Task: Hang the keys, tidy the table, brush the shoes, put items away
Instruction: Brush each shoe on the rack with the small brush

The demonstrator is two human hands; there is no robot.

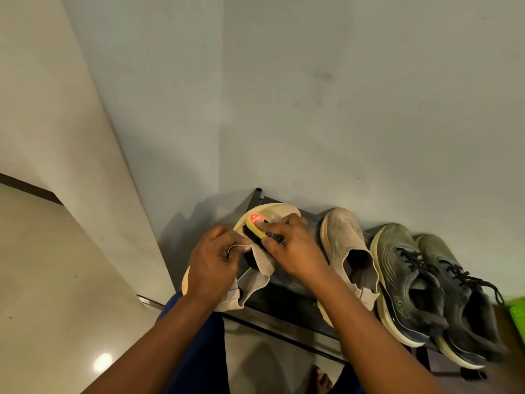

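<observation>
A beige slip-on shoe [277, 213] is lifted and tilted over the left end of a dark shoe rack [289, 291]. My left hand [214, 260] grips its collar at the heel opening. My right hand [292, 248] presses a yellow shoe brush [253, 224] with a red label and black bristles against the shoe's upper. The matching beige shoe [348, 245] stands on the rack just to the right. A pair of dark green laced trainers [420, 285] sits further right on the same shelf.
The rack stands against a pale wall in a corner. A bright green object [517, 311] shows at the right edge. Glossy floor tiles lie to the left and below, with a bare foot [321, 379] near the bottom.
</observation>
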